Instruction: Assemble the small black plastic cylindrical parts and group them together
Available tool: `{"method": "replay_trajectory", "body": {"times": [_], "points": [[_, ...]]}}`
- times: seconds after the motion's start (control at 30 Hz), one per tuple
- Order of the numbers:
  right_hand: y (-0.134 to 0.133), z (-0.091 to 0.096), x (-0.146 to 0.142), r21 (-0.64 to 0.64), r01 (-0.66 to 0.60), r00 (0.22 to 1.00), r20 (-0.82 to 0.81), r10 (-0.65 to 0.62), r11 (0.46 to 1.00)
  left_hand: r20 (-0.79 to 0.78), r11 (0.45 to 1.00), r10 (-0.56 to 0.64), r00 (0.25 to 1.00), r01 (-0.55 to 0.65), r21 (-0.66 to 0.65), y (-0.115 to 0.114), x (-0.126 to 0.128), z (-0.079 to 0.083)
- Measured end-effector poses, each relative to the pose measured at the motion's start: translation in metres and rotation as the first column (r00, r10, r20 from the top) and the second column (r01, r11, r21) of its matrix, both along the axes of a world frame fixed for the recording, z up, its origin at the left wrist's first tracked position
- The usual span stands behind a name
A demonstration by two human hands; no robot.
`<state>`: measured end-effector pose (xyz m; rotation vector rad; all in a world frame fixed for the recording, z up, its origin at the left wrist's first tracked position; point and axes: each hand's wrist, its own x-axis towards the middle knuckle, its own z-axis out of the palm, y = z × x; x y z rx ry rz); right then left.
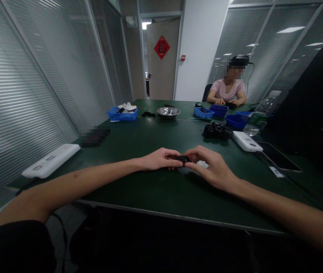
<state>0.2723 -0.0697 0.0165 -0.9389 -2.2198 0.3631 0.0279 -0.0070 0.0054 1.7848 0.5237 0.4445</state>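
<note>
Between both hands, just above the green table, is a small round black part; its exact kind does not show. My left hand is closed on its left side, thumb in front and fingers behind. From the other side my right hand pinches the same part with thumb and fingertips. A small clear, whitish piece shows beneath my right palm, partly hidden by the hand. Farther back on the right lies a pile of round black parts.
A metal bowl and a filled blue tray stand at the back. More blue bins, a water bottle, a white power bank and a tablet are right. Another white device lies left. A person sits opposite.
</note>
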Motion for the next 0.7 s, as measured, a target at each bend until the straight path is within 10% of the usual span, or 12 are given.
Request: {"method": "replay_trajectory", "body": {"times": [0.7], "points": [[-0.0013, -0.0027, 0.0004, 0.086, -0.077, 0.993, 0.099, 0.068, 0.993, 0.006, 0.999, 0.017, 1.0, -0.017, -0.034, -0.0021, 0.0018, 0.0003]]}}
